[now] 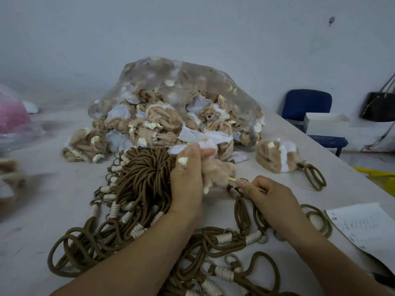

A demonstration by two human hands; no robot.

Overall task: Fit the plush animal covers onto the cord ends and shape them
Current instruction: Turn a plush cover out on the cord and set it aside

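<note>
Head cam: clear bag (171, 69) w/ tan plush covers (162, 117) spilling out.

Far wall (192, 28): plain white, evenly lit, with one dark mark (331, 20) at upper right. Work table (53, 189): pale grey top, scuffed. Far right, beyond the table edge: blue padded chair (307, 103) with a white box (324, 122) on its seat. Dark bag (376, 105) hangs by straps against the wall.

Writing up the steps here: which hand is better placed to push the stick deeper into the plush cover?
Right. The right hand pinches the stick, whose tip meets the cover; the left hand grips the cover.
</note>
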